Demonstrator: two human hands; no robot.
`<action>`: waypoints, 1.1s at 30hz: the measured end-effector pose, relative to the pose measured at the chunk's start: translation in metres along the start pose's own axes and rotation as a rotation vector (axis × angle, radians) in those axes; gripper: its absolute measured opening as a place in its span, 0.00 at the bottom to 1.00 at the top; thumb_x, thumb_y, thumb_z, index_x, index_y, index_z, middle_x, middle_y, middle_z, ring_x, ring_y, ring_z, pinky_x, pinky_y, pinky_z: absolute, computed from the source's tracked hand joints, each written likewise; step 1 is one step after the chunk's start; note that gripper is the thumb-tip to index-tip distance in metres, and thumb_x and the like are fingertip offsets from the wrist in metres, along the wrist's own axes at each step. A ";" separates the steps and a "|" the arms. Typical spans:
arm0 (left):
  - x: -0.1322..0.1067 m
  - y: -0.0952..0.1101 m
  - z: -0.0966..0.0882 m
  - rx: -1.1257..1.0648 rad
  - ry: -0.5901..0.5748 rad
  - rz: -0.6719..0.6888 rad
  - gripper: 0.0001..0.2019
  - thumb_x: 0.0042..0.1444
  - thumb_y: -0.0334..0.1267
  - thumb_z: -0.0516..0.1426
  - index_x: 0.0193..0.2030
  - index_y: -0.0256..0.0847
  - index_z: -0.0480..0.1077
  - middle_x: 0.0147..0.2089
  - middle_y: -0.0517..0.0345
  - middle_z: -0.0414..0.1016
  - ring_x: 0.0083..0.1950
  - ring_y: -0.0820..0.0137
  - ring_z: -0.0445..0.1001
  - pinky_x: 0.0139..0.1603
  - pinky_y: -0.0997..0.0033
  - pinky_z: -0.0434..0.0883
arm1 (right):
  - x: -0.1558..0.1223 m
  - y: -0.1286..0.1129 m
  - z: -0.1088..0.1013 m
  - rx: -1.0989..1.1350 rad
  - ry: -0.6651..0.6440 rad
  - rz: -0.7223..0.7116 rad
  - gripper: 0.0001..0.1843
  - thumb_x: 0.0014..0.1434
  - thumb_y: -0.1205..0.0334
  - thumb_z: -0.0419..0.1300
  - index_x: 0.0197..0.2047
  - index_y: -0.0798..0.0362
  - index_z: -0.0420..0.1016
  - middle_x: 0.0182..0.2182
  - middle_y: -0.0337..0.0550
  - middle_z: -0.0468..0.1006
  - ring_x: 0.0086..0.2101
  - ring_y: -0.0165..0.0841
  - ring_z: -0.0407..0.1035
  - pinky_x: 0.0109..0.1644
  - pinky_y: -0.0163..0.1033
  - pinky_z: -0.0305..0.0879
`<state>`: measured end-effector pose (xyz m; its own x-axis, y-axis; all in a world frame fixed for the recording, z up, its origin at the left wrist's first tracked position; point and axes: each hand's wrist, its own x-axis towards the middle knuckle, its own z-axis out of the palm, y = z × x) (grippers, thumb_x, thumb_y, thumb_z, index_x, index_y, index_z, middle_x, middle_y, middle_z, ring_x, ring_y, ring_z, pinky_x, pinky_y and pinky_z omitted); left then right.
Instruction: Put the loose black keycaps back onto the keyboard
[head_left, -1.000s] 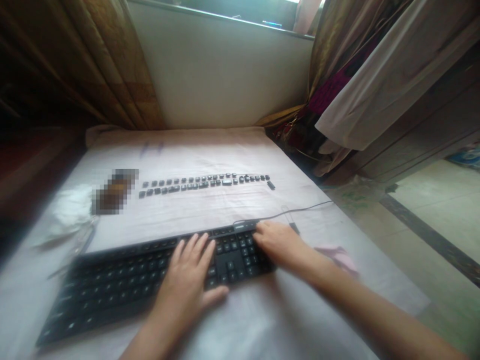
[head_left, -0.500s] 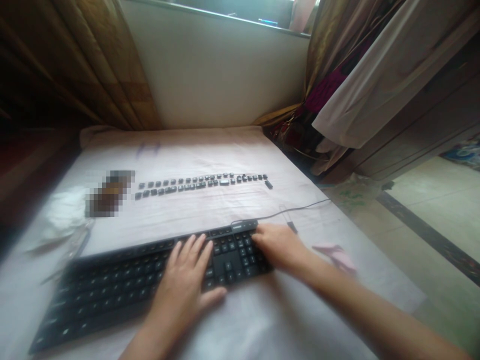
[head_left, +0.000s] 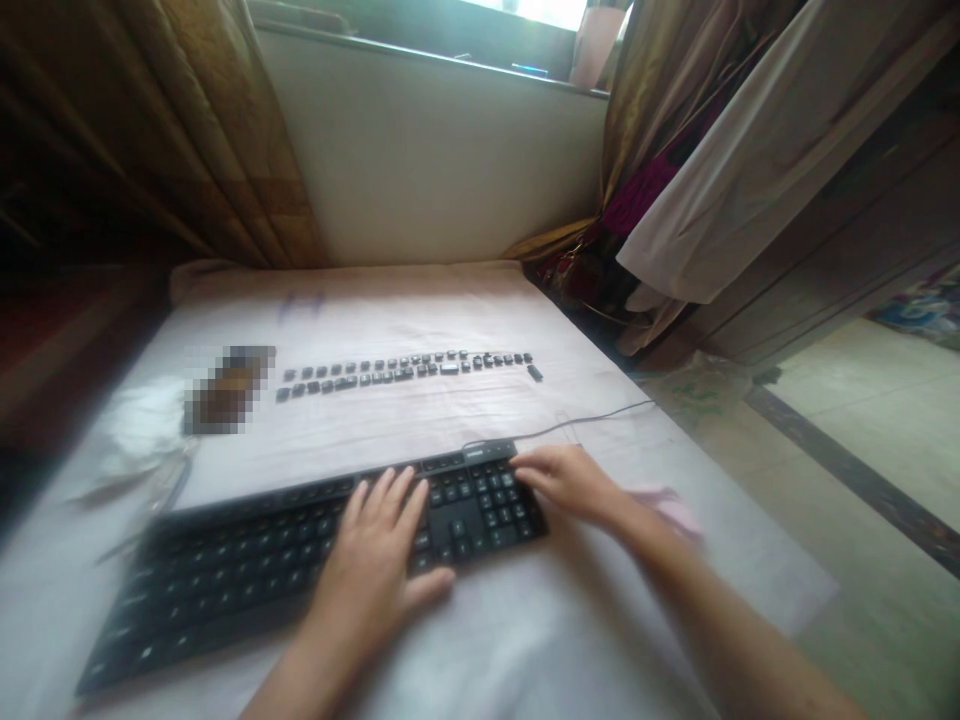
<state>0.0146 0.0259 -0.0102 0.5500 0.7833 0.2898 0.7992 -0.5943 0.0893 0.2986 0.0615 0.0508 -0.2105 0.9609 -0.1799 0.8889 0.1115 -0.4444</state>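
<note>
A black keyboard [head_left: 459,520] lies at a slant across the near part of the cloth-covered surface. My left hand [head_left: 379,540] rests flat over its middle keys, fingers spread and thumb out to the side. At the upper right corner of the number pad is my right hand [head_left: 559,475], its fingertips drawn together at the edge keys. Whatever those fingertips pinch is too small and blurred to make out. Beyond the keyboard, small dark keycaps [head_left: 405,374] form two long rows. A longer keycap [head_left: 535,372] sits at their right end.
A thin cable [head_left: 592,415] runs from the keyboard's back to the right. Near my right hand lies a wire loop [head_left: 568,425], partly covered. A pink cloth [head_left: 667,505] is beyond my right forearm. White crumpled material [head_left: 146,410] and a pixelated brown object [head_left: 229,390] lie left.
My right hand has shifted slightly, and its fingers have pulled back a little, showing more number pad keys. My left hand stays on the keyboard. The view has tilted up slightly.
</note>
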 end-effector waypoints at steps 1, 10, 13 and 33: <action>0.000 0.000 0.000 -0.007 -0.001 -0.003 0.45 0.52 0.62 0.59 0.70 0.39 0.56 0.70 0.45 0.60 0.69 0.48 0.59 0.68 0.42 0.56 | -0.004 0.006 0.004 0.086 0.048 -0.003 0.13 0.60 0.66 0.58 0.43 0.47 0.84 0.40 0.42 0.85 0.41 0.36 0.78 0.47 0.39 0.71; 0.000 0.000 0.000 -0.028 -0.022 -0.018 0.44 0.53 0.63 0.58 0.71 0.39 0.55 0.71 0.44 0.59 0.70 0.48 0.58 0.69 0.43 0.54 | -0.010 0.013 0.027 0.030 0.165 -0.130 0.12 0.61 0.64 0.59 0.45 0.46 0.82 0.39 0.42 0.82 0.38 0.33 0.76 0.43 0.36 0.71; 0.000 0.001 -0.002 -0.025 -0.026 -0.018 0.44 0.53 0.62 0.58 0.71 0.39 0.55 0.71 0.43 0.59 0.70 0.48 0.58 0.69 0.43 0.54 | -0.007 0.012 0.024 -0.005 0.118 -0.152 0.12 0.62 0.65 0.58 0.45 0.49 0.81 0.41 0.44 0.82 0.41 0.35 0.76 0.46 0.38 0.70; 0.001 0.001 -0.002 -0.020 -0.015 -0.007 0.44 0.53 0.62 0.59 0.70 0.38 0.55 0.70 0.43 0.59 0.70 0.48 0.59 0.68 0.42 0.55 | -0.003 0.018 0.021 -0.037 0.093 -0.166 0.11 0.64 0.67 0.52 0.40 0.53 0.76 0.37 0.45 0.79 0.38 0.34 0.72 0.45 0.38 0.67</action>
<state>0.0153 0.0257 -0.0084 0.5484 0.7897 0.2749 0.7981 -0.5924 0.1100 0.3066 0.0557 0.0246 -0.3184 0.9477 -0.0238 0.8598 0.2781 -0.4283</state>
